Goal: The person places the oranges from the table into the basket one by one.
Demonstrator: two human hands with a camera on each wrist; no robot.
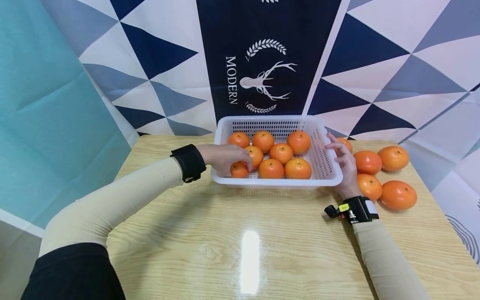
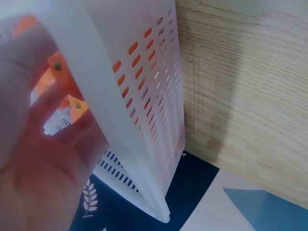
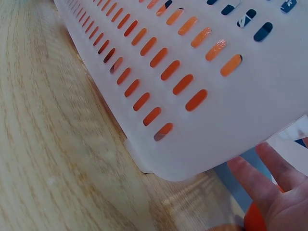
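Note:
A white perforated plastic basket (image 1: 277,182) sits at the back of the wooden table with several oranges (image 1: 281,153) in it. My left hand (image 1: 229,157) reaches over its left rim, fingers bent around an orange (image 1: 239,170) in the front left corner. In the left wrist view, the hand (image 2: 48,159) is inside the rim (image 2: 91,82), with oranges behind its fingers. At the basket's right end, my right hand (image 1: 346,168) rests its fingers against the outside. These fingers (image 3: 255,180) look fairly straight in the right wrist view.
Several loose oranges (image 1: 398,195) lie on the table to the right of my right hand. A patterned cloth (image 1: 165,62) hangs right behind the basket. The wooden table top (image 1: 195,241) extends in front of it.

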